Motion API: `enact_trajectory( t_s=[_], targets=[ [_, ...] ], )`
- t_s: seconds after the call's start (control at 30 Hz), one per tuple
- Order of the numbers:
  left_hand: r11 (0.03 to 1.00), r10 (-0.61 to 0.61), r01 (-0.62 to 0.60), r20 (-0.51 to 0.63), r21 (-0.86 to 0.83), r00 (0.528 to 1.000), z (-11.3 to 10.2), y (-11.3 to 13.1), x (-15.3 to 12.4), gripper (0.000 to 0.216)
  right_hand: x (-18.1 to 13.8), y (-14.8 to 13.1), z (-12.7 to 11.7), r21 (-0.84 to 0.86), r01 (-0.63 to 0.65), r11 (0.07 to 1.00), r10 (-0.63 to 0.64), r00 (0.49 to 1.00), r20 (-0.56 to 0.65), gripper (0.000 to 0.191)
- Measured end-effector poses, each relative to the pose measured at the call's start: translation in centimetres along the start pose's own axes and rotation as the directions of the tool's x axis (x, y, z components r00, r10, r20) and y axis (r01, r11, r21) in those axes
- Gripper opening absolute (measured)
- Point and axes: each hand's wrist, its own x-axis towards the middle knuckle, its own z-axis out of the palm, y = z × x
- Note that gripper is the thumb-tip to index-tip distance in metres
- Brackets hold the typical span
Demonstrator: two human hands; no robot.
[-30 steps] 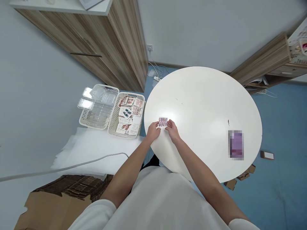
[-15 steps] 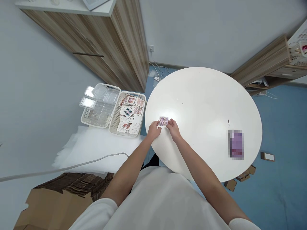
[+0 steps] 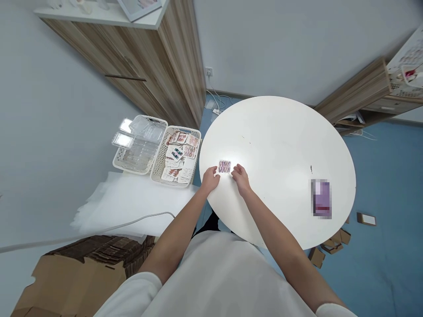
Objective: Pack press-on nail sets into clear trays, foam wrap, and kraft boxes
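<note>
A small card of purple press-on nails (image 3: pixel 224 166) lies flat on the white oval table (image 3: pixel 280 141), near its left edge. My left hand (image 3: pixel 210 179) rests at the card's left side, thumb and fingers apart, the fingertips very close to the card's edge; whether they touch it I cannot tell. On the other side, my right hand (image 3: pixel 241 178) is open with curved fingers, a small gap between it and the card. Neither hand holds anything.
Left of the table stand a white basket of nail cards (image 3: pixel 178 176) and a basket of clear plastic boxes (image 3: pixel 139 154). White foam sheets (image 3: pixel 132 202) and a grey cable (image 3: pixel 142 218) lie below them. Flattened cardboard (image 3: pixel 72 277) is at lower left. A pixelated purple item (image 3: pixel 321 198) lies on the table.
My right hand has come away from the card's right edge, a little to the right. The card lies uncovered between my hands. The view has shifted slightly.
</note>
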Motion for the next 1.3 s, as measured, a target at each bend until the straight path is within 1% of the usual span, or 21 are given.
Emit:
enact_trajectory(
  t_s=[0.1,0.17,0.23,0.3,0.37,0.47,0.57,0.63,0.7,0.77,0.87,0.93,1.0,1.1,1.2,1.23,1.3],
  targets=[
    [0.994,-0.013,0.009,-0.039,-0.112,0.999,-0.3,0.0,-0.6,0.043,-1.2,-0.1,-1.1,0.004,0.019,1.0,-0.018,0.999,-0.036,0.058],
    [0.979,-0.017,-0.005,-0.105,-0.202,0.994,-0.8,-0.1,-1.1,0.04,-2.1,-0.4,-1.7,-0.019,0.049,0.999,-0.049,0.998,-0.034,0.053],
    [0.96,-0.037,-0.021,-0.202,-0.279,0.979,-1.6,-0.3,-1.7,0.039,-2.8,-0.8,-2.1,-0.053,0.09,0.995,-0.09,0.996,0.007,0.047],
    [0.94,-0.07,-0.034,-0.291,-0.338,0.954,-2.6,-0.8,-2.6,0.038,-3.2,-1.2,-2.0,-0.087,0.132,0.987,-0.124,0.988,0.088,0.041],
    [0.924,-0.109,-0.035,-0.349,-0.381,0.931,-3.8,-1.7,-3.9,0.037,-3.3,-1.5,-1.3,-0.12,0.17,0.978,-0.145,0.971,0.189,0.036],
    [0.903,-0.172,-0.022,-0.408,-0.43,0.897,-5.9,-3.6,-6.3,0.037,-3.3,-1.4,0.6,-0.196,0.229,0.953,-0.153,0.928,0.34,0.032],
    [0.882,-0.234,-0.005,-0.447,-0.471,0.863,-8.6,-5.6,-8.7,0.039,-3.7,-1.4,3.0,-0.308,0.29,0.906,-0.111,0.866,0.487,0.032],
    [0.874,-0.272,0.017,-0.461,-0.485,0.845,-10.8,-6.8,-9.6,0.039,-4.0,-1.6,4.8,-0.366,0.346,0.864,-0.082,0.814,0.575,0.03],
    [0.87,-0.313,0.045,-0.481,-0.491,0.818,-13.3,-7.7,-9.5,0.039,-4.2,-2.3,6.9,-0.396,0.423,0.815,-0.092,0.77,0.632,0.029],
    [0.867,-0.349,0.056,-0.523,-0.496,0.777,-15.9,-8.5,-8.3,0.037,-3.8,-3.1,9.6,-0.419,0.512,0.75,-0.147,0.747,0.649,0.028],
    [0.88,-0.354,0.036,-0.603,-0.474,0.714,-19.9,-9.6,-4.9,0.035,-2.3,-4.2,15.2,-0.444,0.613,0.654,-0.226,0.718,0.659,0.029],
    [0.909,-0.324,0.032,-0.654,-0.416,0.683,-22.6,-10.5,-2.2,0.036,-0.9,-4.5,19.5,-0.438,0.645,0.626,-0.236,0.693,0.681,0.028],
    [0.944,-0.276,0.049,-0.702,-0.326,0.657,-25.1,-11.6,0.4,0.041,0.4,-4.4,23.7,-0.423,0.665,0.615,-0.235,0.667,0.707,0.029],
    [0.974,-0.21,0.078,-0.733,-0.211,0.647,-28.6,-13.4,3.5,0.05,2.1,-3.8,28.8,-0.403,0.701,0.588,-0.222,0.619,0.753,0.032],
    [0.983,-0.182,0.094,-0.727,-0.161,0.662,-31.3,-15.1,5.9,0.057,3.6,-3.2,32.5,-0.39,0.72,0.574,-0.202,0.586,0.785,0.037],
    [0.982,-0.184,0.099,-0.72,-0.159,0.669,-32.0,-15.6,6.6,0.059,4.1,-3.1,33.5,-0.377,0.716,0.587,-0.195,0.577,0.793,0.039],
    [0.979,-0.202,0.116,-0.704,-0.169,0.681,-33.0,-16.4,8.0,0.062,5.0,-3.0,35.3,-0.33,0.683,0.652,-0.184,0.564,0.805,0.043]
  ],
)
